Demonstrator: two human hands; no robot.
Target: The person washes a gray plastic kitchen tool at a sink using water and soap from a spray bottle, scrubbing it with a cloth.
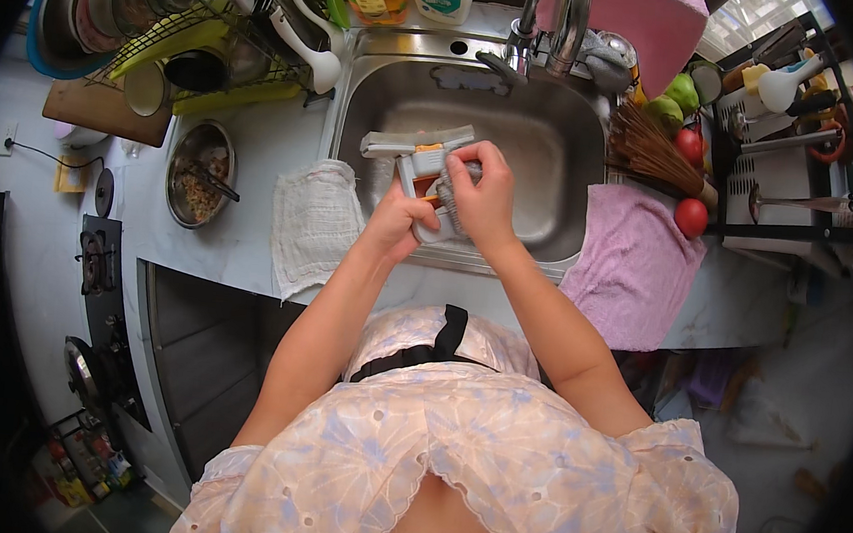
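Observation:
Over the near part of the stainless steel sink (556, 145), my left hand (398, 223) grips a grey and white plastic tool (425, 163) with orange parts and a wide head, perhaps a squeegee or small mop head. My right hand (486, 196) pinches a grey scrubbing pad (448, 197) against the tool's right side. The fingers partly hide both the pad and the tool. A chrome faucet (520, 48) stands behind the sink.
Left of the sink lie a white cloth (315, 224) and a metal bowl of food (201, 173), below a dish rack (181, 44). To the right are a pink towel (632, 275), a twig brush (653, 149), a tomato (691, 218) and a black utensil rack (790, 233).

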